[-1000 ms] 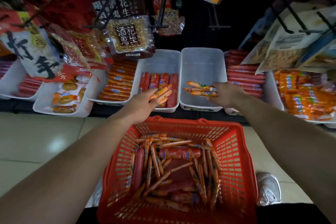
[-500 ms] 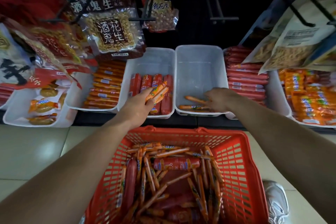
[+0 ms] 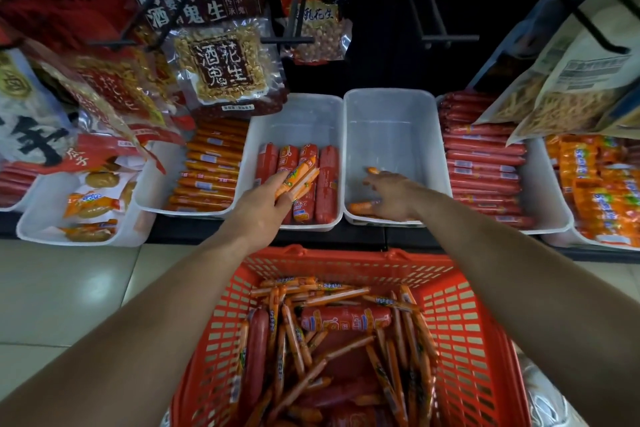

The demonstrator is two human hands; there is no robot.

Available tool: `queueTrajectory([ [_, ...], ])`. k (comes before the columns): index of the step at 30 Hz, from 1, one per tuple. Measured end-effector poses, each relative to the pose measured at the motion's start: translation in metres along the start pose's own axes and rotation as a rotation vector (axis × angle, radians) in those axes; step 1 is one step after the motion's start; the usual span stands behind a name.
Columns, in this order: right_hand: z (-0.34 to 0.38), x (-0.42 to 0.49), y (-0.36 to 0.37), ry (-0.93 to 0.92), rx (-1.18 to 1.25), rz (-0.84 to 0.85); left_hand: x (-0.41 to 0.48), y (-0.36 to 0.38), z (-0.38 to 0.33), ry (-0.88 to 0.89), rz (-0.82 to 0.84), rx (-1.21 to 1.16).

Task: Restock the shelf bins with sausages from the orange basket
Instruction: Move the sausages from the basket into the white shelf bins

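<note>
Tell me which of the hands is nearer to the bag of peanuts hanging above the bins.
Left. The left hand, clutching thin orange sausages, sits just below the peanut bag. The right hand is farther right, down in the nearly empty bin.

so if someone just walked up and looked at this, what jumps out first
The orange basket at the bottom centre grabs the eye, piled with thin orange sausages and a few thick red ones. Just above it, the left hand holds a bunch of thin sausages over the bin of red sausages, while the right hand reaches into the nearly empty bin beside it, where only a few sausages lie at the front.
</note>
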State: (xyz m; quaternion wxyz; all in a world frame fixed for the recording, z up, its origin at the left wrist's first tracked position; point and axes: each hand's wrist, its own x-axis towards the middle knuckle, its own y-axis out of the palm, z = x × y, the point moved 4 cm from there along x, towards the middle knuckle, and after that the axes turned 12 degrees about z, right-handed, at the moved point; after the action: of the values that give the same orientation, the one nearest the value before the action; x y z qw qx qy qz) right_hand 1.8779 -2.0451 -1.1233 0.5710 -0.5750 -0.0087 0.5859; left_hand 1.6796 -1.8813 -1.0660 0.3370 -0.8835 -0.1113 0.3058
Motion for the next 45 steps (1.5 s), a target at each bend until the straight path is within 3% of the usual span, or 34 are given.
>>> queueTrajectory([
  [4, -0.037, -0.044, -0.031, 0.050, -0.170, -0.006, 0.006, 0.006, -0.023, 0.052, 0.007, 0.003],
  [9, -0.080, -0.100, -0.049, 0.094, -0.315, -0.041, 0.029, 0.034, -0.067, 0.118, 0.109, 0.172],
  [15, -0.130, -0.116, -0.020, 0.090, -0.230, -0.142, 0.085, 0.079, -0.119, 0.202, 0.222, 0.306],
  [21, -0.147, -0.105, 0.004, 0.123, 0.001, -0.143, 0.133, 0.122, -0.108, 0.248, 0.369, 0.404],
  [27, -0.149, -0.091, 0.007, 0.129, 0.101, -0.183, 0.157, 0.123, -0.115, 0.315, 0.194, 0.543],
  [33, -0.143, -0.086, 0.021, 0.107, 0.168, -0.187, 0.183, 0.137, -0.110, 0.212, 0.318, 0.641],
  [38, -0.143, -0.088, 0.021, 0.122, 0.237, -0.169, 0.185, 0.133, -0.118, 0.263, 0.204, 0.801],
  [45, -0.140, -0.087, 0.021, 0.128, 0.236, -0.183, 0.162, 0.136, -0.109, 0.288, 0.343, 0.846],
])
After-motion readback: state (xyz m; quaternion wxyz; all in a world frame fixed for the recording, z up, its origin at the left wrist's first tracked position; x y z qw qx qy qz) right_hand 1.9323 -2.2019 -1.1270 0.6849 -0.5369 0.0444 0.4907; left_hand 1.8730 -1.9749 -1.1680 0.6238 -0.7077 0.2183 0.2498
